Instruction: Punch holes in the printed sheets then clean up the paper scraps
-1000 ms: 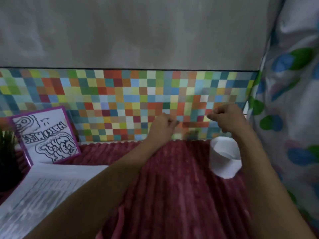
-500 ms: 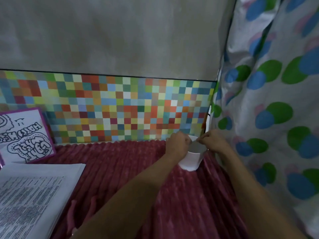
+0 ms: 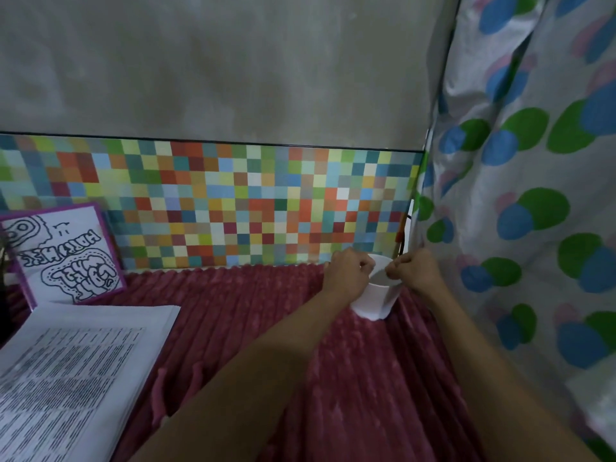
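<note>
**Head view: both hands at the scrap cup**

The left hand (image 3: 346,275) curls round the left rim of the white cup (image 3: 373,300), probably to steady it. The right hand (image 3: 413,271) is clenched over its mouth, seemingly dropping scraps, though whether it pinches any is too small to tell. The printed sheets (image 3: 66,368) lie stacked well apart on the red cloth (image 3: 253,311). A second ago both hands were raised above the cup.

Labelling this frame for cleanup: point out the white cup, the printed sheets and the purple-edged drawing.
white cup (image 3: 373,301), head view, outer wall below the rim.
printed sheets (image 3: 66,378), head view, text of the top page.
purple-edged drawing (image 3: 63,261), head view, white face among the black lettering.
</note>
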